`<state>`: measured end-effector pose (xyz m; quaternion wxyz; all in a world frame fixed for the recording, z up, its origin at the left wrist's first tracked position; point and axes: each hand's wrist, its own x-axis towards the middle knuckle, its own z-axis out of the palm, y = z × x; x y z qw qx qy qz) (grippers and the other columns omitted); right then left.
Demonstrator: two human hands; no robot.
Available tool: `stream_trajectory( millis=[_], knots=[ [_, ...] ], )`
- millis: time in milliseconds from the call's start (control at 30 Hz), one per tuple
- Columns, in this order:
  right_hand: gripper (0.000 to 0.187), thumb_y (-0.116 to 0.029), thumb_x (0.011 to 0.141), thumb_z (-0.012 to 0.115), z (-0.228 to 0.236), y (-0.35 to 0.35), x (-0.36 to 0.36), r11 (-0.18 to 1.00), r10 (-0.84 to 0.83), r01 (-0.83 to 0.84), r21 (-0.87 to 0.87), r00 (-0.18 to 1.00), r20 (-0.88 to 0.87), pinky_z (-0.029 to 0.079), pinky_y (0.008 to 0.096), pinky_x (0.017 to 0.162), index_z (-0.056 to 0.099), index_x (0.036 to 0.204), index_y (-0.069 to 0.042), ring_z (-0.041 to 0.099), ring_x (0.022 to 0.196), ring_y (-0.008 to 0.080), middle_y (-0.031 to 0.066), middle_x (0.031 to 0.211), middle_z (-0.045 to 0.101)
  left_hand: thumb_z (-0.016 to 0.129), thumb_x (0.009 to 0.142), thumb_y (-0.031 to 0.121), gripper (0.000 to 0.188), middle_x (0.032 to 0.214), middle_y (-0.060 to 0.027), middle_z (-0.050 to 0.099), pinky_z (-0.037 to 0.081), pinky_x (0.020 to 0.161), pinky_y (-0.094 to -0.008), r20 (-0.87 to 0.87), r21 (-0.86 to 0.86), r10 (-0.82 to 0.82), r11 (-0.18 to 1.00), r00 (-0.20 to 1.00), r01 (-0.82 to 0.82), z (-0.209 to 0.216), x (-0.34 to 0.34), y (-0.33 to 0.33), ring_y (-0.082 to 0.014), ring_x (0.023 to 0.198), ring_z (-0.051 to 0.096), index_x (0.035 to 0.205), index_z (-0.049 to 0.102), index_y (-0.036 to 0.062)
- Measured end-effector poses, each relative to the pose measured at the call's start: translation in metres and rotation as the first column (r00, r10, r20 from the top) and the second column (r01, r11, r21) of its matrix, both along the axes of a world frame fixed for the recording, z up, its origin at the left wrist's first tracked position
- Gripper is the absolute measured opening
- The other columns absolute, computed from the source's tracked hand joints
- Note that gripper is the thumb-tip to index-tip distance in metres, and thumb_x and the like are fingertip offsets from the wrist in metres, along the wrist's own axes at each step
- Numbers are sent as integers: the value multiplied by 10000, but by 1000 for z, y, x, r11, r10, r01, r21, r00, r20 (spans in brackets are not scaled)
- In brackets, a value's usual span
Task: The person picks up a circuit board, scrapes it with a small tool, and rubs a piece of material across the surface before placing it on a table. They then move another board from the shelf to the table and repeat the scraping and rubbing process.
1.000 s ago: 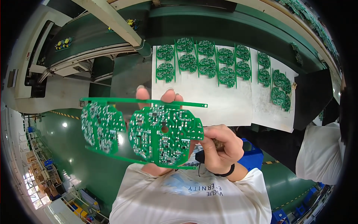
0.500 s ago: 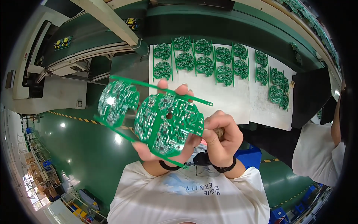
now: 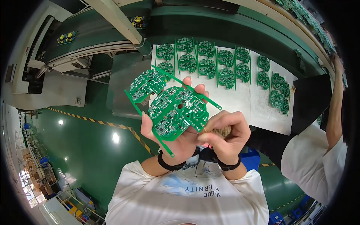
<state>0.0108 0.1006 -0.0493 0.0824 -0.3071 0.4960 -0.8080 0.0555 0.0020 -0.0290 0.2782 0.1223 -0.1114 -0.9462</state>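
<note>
My left hand (image 3: 178,149) holds a green circuit board panel (image 3: 168,114) from beneath, thumb on one long rail and fingertips over the other. The panel has two rounded boards between thin rails, with silvery solder joints and small parts on the upper face. At the panel's near right corner is my right hand (image 3: 236,137), thumb and forefinger pinched together by the board's edge. A brown, rough-textured lump (image 3: 224,131) sits inside its curled fingers; I cannot tell what it is. A thin light sliver shows at the pinch.
Several similar circuit boards (image 3: 207,67) lie in rows on a white-covered table (image 3: 234,103). Behind runs a dark green conveyor belt (image 3: 180,24). Boards with yellow parts (image 3: 66,38) rest on the belt at far left. Another person's arm (image 3: 335,108) reaches in at right, beside a black sheet (image 3: 313,99).
The panel has turned and tilted in my left hand, its far end swinging up and to the right. My right hand stays at its corner, slightly lower and farther right. The other person's arm has come into view.
</note>
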Motion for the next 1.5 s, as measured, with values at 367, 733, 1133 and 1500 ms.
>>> stream_trajectory(
  millis=[367, 733, 1133, 1500],
  knots=[
    [244, 37, 648, 781, -3, 7, -2, 962, -160, 202, 184, 963, -218, 484, 249, 563, 642, 847, 20, 620, 614, 155, 101, 702, 643, 332, 827, 642, 794, 1303, -153, 459, 421, 959, -382, -114, 30, -328, 942, 938, 333, -7, 3, -7, -293, 1206, 447, 1347, 351, 42],
    [364, -35, 633, 814, -7, 10, -11, 954, -158, 239, 178, 912, -379, 490, 250, 531, 620, 939, 5, 630, 638, 182, 116, 746, 651, 332, 838, 583, 750, 1311, -157, 449, 388, 993, -410, -54, 181, -342, 921, 938, 346, 0, 0, -7, -316, 1199, 449, 1332, 372, 21],
    [285, -53, 683, 787, -13, 5, 6, 934, -238, 318, 162, 893, -381, 443, 223, 516, 592, 879, 16, 585, 606, 148, 124, 773, 606, 345, 847, 540, 690, 1318, -148, 438, 363, 1014, -433, -16, 39, -246, 968, 969, 247, -3, -4, -5, -336, 1186, 444, 1321, 387, 40],
    [401, 3, 696, 760, -3, -8, 8, 903, -329, 346, -254, 938, 109, 479, 295, 611, 499, 1000, 8, 600, 749, 212, 96, 764, 555, 451, 833, 473, 666, 1303, -172, 427, 368, 1010, -464, -124, 163, -181, 966, 976, 200, -14, -6, -12, -390, 1180, 413, 1327, 365, 35]
  ],
)
